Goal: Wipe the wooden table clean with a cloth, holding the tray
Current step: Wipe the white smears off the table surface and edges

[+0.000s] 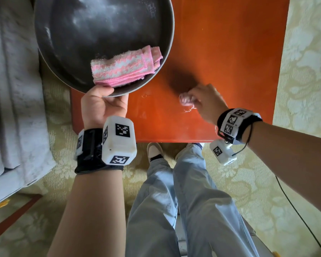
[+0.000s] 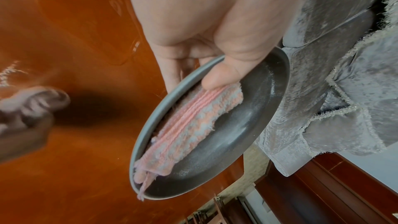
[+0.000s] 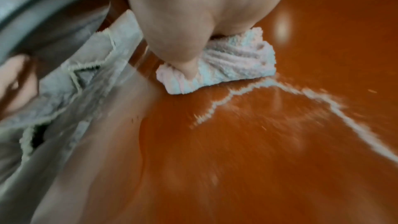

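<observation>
Orange table (image 1: 220,52), right hand (image 1: 206,101) pressing cloth (image 3: 226,67), left hand (image 1: 102,106) gripping tray (image 1: 50,58)

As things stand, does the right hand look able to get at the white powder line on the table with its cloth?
Probably yes. The right hand presses its cloth on the table, right at the white powder line. Nothing lies between; the left hand holds the tray off to the side.

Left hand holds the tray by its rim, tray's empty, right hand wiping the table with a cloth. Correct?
Not quite: the tray isn't empty. The head view shows a folded pink-and-white cloth lying in it, and the left wrist view shows the thumb of the left hand touching it. The rest stands: the right hand grips a bunched cloth on the table.
</observation>
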